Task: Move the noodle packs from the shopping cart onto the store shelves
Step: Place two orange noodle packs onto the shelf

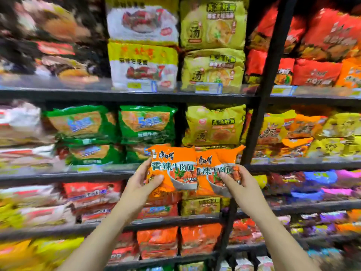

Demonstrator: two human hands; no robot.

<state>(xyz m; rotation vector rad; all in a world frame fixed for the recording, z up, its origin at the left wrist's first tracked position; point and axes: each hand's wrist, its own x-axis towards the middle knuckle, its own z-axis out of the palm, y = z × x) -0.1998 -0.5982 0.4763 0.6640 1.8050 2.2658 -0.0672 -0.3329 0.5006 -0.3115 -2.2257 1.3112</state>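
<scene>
I hold two orange noodle packs up in front of the store shelves [97,174]. My left hand [139,184] grips the left orange pack [173,165] by its lower left corner. My right hand [241,187] grips the right orange pack [216,171] at its lower right, thumb across the front. The left pack overlaps the right one. Both packs hang level with the shelf of green packs [146,124] and yellow packs [214,124]. The shopping cart is out of view.
Shelves packed with noodle bags fill the whole view: white and yellow bags [142,65] above, red and orange bags [318,73] at the upper right, orange bags [158,241] below. A black upright post [271,79] divides the shelving on the right.
</scene>
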